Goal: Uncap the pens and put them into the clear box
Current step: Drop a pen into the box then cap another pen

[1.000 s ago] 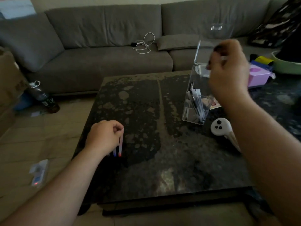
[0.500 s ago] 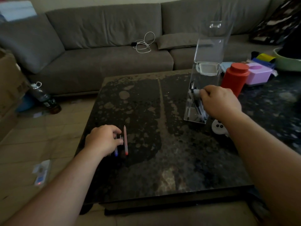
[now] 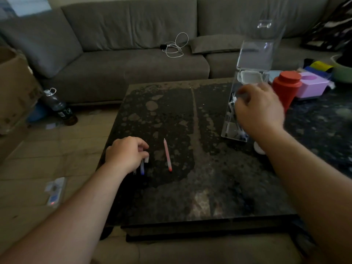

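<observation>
hands (image 3: 126, 154): 2 | loose pink pen (image 3: 167, 155): 1 | clear box (image 3: 247, 103): 1 | red bottle (image 3: 287, 87): 1

A broad stretch of the dark table (image 3: 190, 197) lies bare between the red-tipped pen (image 3: 167, 155) and the clear box (image 3: 233, 128). The box's raised lid (image 3: 257, 52) walls off its far side, and a red canister (image 3: 286, 88) stands just beside its right wall.

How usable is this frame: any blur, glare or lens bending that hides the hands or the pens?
Head view: dim room light; right hand is motion-smeared at the clear box, so its grip is unreadable. Left hand and pink pen are fairly sharp. The raised lid shows pale reflections. Wide-angle bending curves the sofa.
</observation>
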